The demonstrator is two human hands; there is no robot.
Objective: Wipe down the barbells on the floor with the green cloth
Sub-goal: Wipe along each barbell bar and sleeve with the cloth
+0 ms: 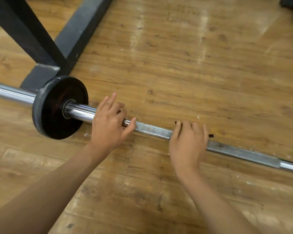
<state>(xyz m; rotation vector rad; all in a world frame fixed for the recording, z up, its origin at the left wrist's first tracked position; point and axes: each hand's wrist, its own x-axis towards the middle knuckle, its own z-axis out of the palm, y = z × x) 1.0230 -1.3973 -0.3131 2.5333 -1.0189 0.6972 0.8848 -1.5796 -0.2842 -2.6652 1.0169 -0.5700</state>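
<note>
The left hand (108, 127) lies palm down over the barbell (152, 130). Its fingers are loosely spread and mostly straight, and the thumb is stretched along the top of the bar towards the other hand, so it rests there rather than grips. The right hand (188, 142) sits a little way along the same bar, flat, with straight fingers laid across the steel and nothing held in it. Under both hands and all round them is the wooden plank floor (193, 65), scuffed and streaked pale beyond the fingertips. Beyond the left hand and off to its outer side stands a heavy black steel frame (71, 36), its beams meeting at a foot on the floor close behind the plate. The barbell lies on the floor, running slantwise under both palms. On the outer side of the left hand is the thick chrome sleeve (10, 92), and past the right hand the dull, rust-speckled shaft runs to a bright smooth stretch at the edge of view. A single black weight plate (57, 112) stands on the sleeve just beside the left hand, its rim on the floor. Far beyond the right hand, up in the corner, is something dark (291, 4) I can't make out.
</note>
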